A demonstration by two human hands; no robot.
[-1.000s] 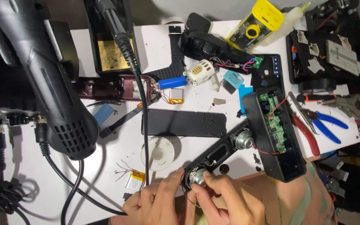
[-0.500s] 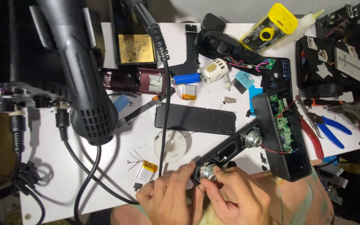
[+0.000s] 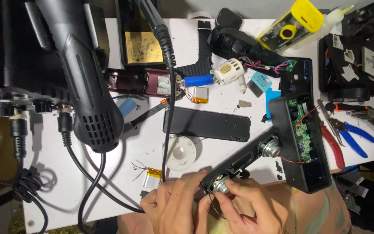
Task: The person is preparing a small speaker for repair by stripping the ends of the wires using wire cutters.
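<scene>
Both hands, left hand [image 3: 174,206] and right hand [image 3: 249,208], pinch the small speaker [image 3: 220,186] at the bench [image 3: 122,173] front edge; open black case [image 3: 301,145] shows its green circuit board [image 3: 300,130].

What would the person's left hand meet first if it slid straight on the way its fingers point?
Probably the black speaker panel: the left hand points up and right, its fingers already at the panel's near end.

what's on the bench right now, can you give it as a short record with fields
left hand: grips the near end of the black speaker panel
right hand: fingers on the small round speaker in that panel
open case: right of the panel, green board showing, red wire attached
behind the hands: solder spool, flat black cover
left side: hot air gun
right edge: blue pliers
</scene>
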